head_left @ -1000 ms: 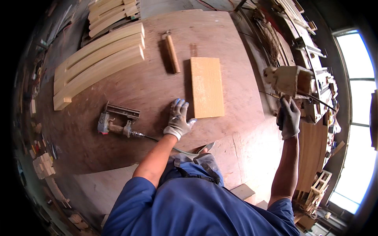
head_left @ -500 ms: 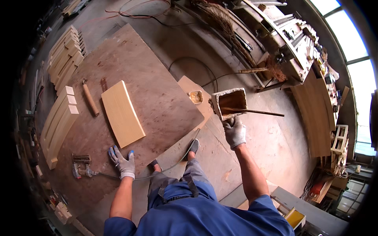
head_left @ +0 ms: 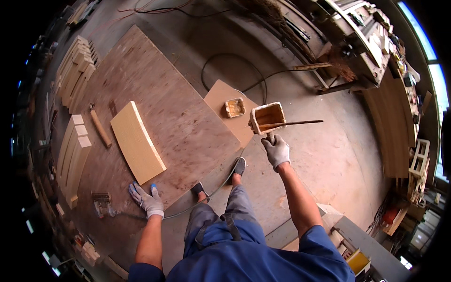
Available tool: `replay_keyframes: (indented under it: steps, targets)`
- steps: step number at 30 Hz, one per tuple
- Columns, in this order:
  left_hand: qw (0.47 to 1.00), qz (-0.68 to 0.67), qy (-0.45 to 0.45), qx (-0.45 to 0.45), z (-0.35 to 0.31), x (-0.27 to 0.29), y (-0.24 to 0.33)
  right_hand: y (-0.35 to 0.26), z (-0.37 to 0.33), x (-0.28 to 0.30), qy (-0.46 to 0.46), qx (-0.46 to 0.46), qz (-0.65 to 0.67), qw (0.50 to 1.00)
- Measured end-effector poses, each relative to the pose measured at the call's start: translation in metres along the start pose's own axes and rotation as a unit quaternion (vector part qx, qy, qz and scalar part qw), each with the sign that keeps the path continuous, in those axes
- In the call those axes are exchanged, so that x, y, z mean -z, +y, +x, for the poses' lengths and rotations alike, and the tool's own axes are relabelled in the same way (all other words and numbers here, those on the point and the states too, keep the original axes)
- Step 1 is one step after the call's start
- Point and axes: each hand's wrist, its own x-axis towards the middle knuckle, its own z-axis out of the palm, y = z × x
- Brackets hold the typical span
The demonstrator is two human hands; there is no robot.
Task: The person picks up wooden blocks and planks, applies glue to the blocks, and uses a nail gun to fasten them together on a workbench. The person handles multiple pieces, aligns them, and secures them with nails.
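My right hand point(head_left: 277, 151), in a pale glove, is closed round the short handle of a square, crusted container point(head_left: 254, 123) with amber-brown residue inside. A thin dark stick point(head_left: 303, 122) lies across this container, its free end jutting out to the right. My left hand point(head_left: 149, 202), gloved with blue fingertips, rests with fingers spread on the brown work table point(head_left: 188, 127). Just beyond its fingertips lies a pale, slightly curved wooden board point(head_left: 137, 143). A hammer point(head_left: 100, 128) lies left of the board, and a nail gun point(head_left: 103, 205) with a hose lies left of my left hand.
Curved wooden pieces stand at the table's left edge point(head_left: 73, 157), with more stacked behind point(head_left: 77, 70). A smaller crusted tray point(head_left: 235, 107) sits on a brown sheet point(head_left: 221, 94) beyond the table's right edge. A hose point(head_left: 203, 77) loops over the floor. A cluttered bench point(head_left: 361, 56) stands at far right.
The view has shifted slightly. My right hand has brought the square container a little closer to the smaller tray. My left hand stays flat by the board's near end.
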Motion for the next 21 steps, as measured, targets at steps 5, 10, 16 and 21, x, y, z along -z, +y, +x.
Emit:
replay_keyframes:
  steps: [5,10,16,21]
  targets:
    - [1.0,0.005,-0.007,-0.003,0.002,-0.002,-0.003,0.0,0.065,-0.056,-0.039,-0.056,0.029,0.997]
    - [0.999,0.0,-0.031,0.029,0.0,0.005,0.006,-0.034,0.112,-0.108,-0.073,-0.038,0.006,0.997]
    - [0.999,-0.019,-0.032,0.018,0.004,0.008,0.011,-0.016,0.141,-0.175,-0.039,-0.033,0.02,0.998]
    - [0.999,-0.03,-0.031,0.022,0.002,0.008,0.01,-0.017,0.139,-0.19,-0.047,-0.028,-0.022,0.998]
